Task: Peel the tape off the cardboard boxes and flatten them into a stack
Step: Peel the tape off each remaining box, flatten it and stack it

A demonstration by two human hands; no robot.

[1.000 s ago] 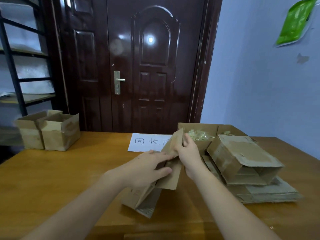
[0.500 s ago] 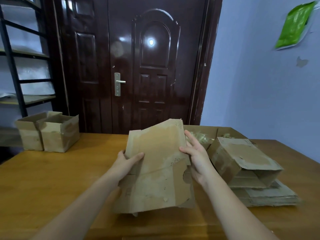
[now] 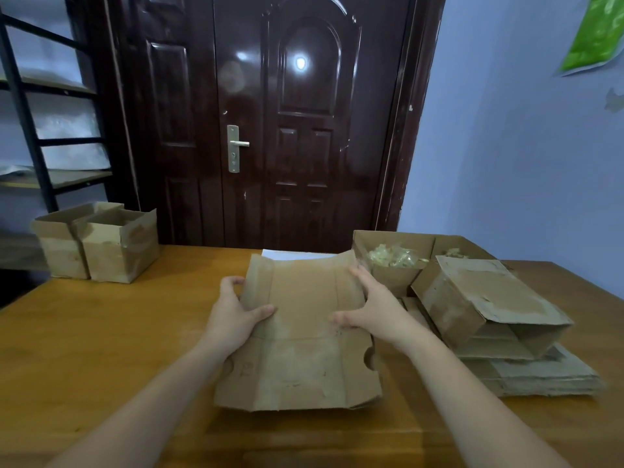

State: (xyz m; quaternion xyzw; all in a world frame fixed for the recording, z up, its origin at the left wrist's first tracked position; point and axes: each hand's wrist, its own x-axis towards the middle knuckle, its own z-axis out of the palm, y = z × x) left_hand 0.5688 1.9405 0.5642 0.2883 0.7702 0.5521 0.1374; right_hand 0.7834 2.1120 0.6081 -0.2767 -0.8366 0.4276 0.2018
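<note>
Lying flat on the wooden table (image 3: 101,349), a flattened cardboard box (image 3: 300,336) is seen in the head view, directly in front of the dark door (image 3: 270,113). Its brown surface is worn and scuffed, with paler rubbed patches, fold creases running along it, and a half-round notch cut into each side edge near the near end. Its long axis runs from the person towards the door, and the far flaps are lifted slightly off the table. The box is gripped at its left edge by the left hand (image 3: 233,315), thumb laid on top and fingers curled round the edge. Its right edge is gripped by the right hand (image 3: 374,309) in the same way, thumb on the top face.

To the right of the flattened box, a stack of flattened cartons (image 3: 540,376) is seen, with a half-collapsed box (image 3: 486,302) resting on it. Just beyond that, nearer the door, an open box (image 3: 391,268) holding crumpled tape strips (image 3: 391,256) is visible. Well to the left of the flattened box, two upright open boxes (image 3: 98,243) stand side by side. A white sheet (image 3: 290,255) shows behind the far edge of the flattened box.
</note>
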